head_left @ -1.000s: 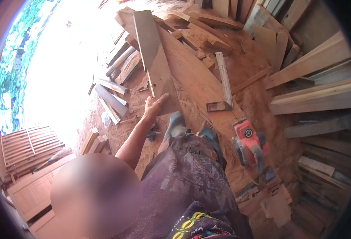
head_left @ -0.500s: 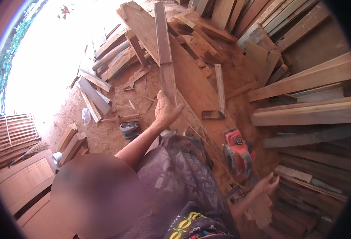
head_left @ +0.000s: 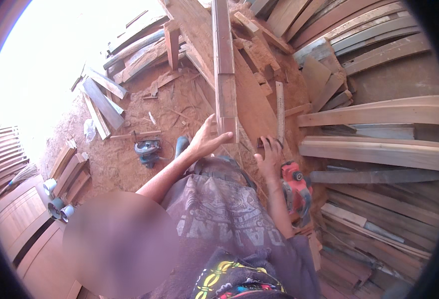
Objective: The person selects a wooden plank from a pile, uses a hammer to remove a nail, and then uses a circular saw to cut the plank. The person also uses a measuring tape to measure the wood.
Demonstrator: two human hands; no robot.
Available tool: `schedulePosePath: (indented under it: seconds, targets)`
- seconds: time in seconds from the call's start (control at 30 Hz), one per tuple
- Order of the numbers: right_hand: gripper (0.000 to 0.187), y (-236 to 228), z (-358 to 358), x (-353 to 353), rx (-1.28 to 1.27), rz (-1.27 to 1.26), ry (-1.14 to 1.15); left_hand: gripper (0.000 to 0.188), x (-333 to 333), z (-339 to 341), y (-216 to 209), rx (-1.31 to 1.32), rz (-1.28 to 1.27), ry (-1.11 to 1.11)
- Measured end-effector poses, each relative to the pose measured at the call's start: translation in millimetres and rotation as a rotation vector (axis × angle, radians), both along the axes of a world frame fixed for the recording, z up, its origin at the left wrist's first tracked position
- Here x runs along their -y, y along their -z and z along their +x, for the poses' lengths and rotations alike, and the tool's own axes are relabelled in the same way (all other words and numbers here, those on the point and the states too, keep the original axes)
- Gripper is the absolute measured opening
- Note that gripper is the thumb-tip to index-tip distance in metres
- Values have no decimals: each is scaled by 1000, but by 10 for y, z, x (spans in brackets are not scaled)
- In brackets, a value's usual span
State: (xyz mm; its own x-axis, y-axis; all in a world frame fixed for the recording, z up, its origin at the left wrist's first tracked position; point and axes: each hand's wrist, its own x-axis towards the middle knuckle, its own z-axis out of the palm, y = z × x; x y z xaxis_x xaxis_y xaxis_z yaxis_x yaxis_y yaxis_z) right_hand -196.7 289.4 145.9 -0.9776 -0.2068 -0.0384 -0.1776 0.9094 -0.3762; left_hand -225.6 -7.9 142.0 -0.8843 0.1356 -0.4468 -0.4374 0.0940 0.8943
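A long, narrow, reddish-brown wooden board [head_left: 225, 94] runs from just beyond the lap to the upper edge of the view, its near end at the left hand [head_left: 205, 142]. Its far stretch is darker and redder; nearer, cross lines mark a change to duller, greyish brown, then a short paler section at the squared end. Its edges look straight, its surface somewhat worn.

The left fingers and thumb are spread wide, the fingers at the board's left side and the thumb across its near end; I cannot tell how firmly they grip. The right hand [head_left: 270, 162] has bent, parted fingers over the dark handle of an L-shaped square with a pale metal blade [head_left: 280, 107]; whether they have hold of it cannot be told.

A wide, light-brown wooden plank [head_left: 254, 102] lies beneath, slanting across the sawdust-covered floor [head_left: 129, 119]. A red-and-black handheld power tool [head_left: 294, 187] sits just beside the right forearm; a blue-and-grey power tool [head_left: 148, 151] rests to the left.
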Motion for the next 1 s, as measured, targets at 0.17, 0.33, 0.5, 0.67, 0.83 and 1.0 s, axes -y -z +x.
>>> schedulePosePath:
  seconds: [0.17, 0.33, 0.5, 0.67, 0.83, 1.0]
  targets:
    - [61, 76, -154, -169, 32, -13, -52, 106, 164, 64, -136, 66, 85, 55]
    - [45, -169, -327, 26, -33, -146, 76, 99, 416, -3, -100, -14, -1, 67]
    - [43, -891, -488, 713, -273, -409, 312, 92, 548, -172, -678, -238, 25, 190]
    - [46, -1434, -489, 1722, -205, -638, 149, 55, 437, -264, -1007, -433, 75, 205]
    - [45, -1308, -776, 1637, -333, -485, -53, 24, 730, -215, -892, -101, 388, -257]
    - [39, -726, -990, 1017, -319, -295, 232, 24, 1322, -186, -618, -3, 440, -453]
